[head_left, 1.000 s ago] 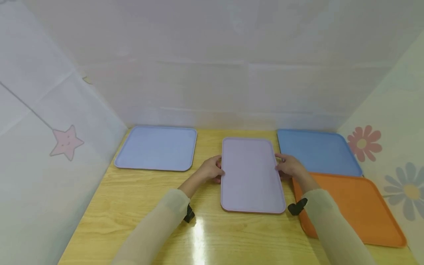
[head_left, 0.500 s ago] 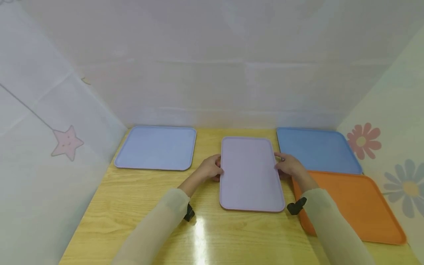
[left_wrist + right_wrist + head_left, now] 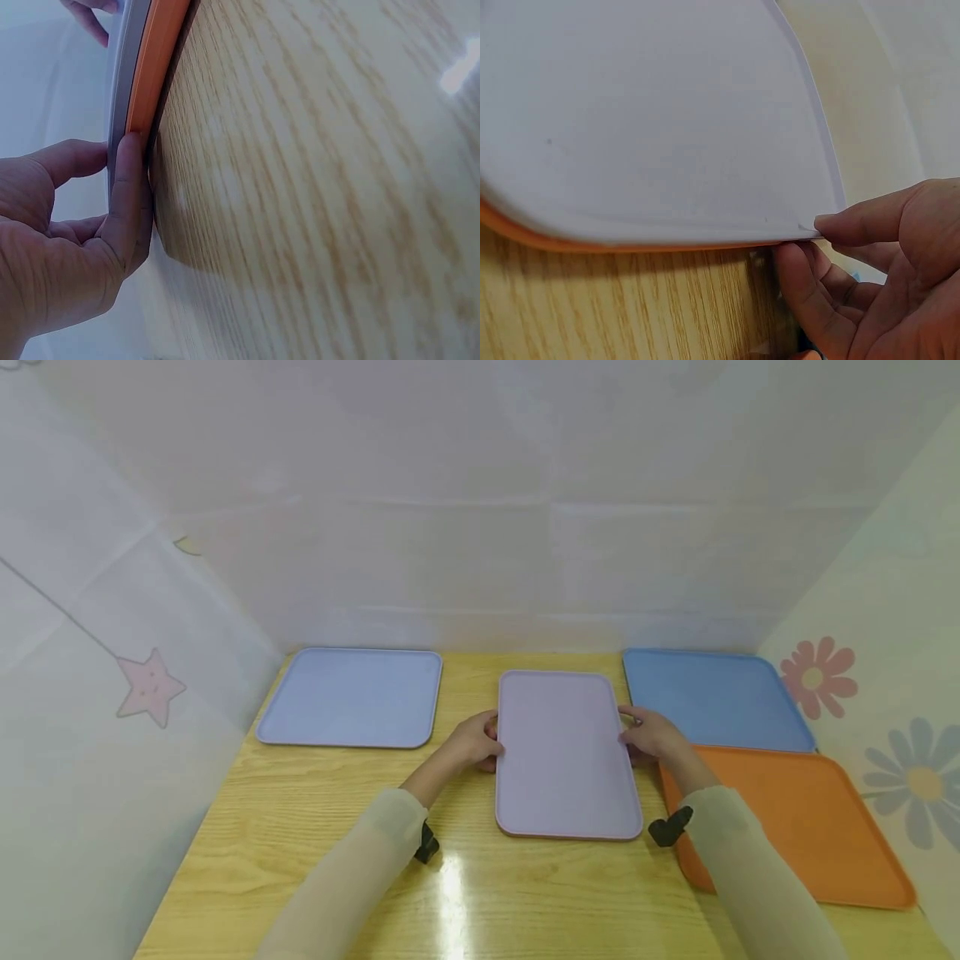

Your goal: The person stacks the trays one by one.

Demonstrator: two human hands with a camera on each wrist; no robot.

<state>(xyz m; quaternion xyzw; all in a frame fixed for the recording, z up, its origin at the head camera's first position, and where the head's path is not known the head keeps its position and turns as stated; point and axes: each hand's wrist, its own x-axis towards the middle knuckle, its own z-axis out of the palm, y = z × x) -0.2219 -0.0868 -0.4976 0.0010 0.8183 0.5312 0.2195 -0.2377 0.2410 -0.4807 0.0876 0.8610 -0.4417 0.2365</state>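
In the head view a lilac tray lies lengthwise in the middle of the wooden table. The left wrist view shows an orange tray directly beneath it, edges together. My left hand grips the left long side of this pair, thumb at the upper rim and fingers against the orange edge. On the right long side my right hand pinches the rim, thumb above and fingers below, as the right wrist view shows. How far the fingers reach underneath is hidden.
A pale blue tray lies at the back left of the table. At the right are a darker blue tray and another orange tray, its left part under my right forearm. White sheets enclose the back and sides.
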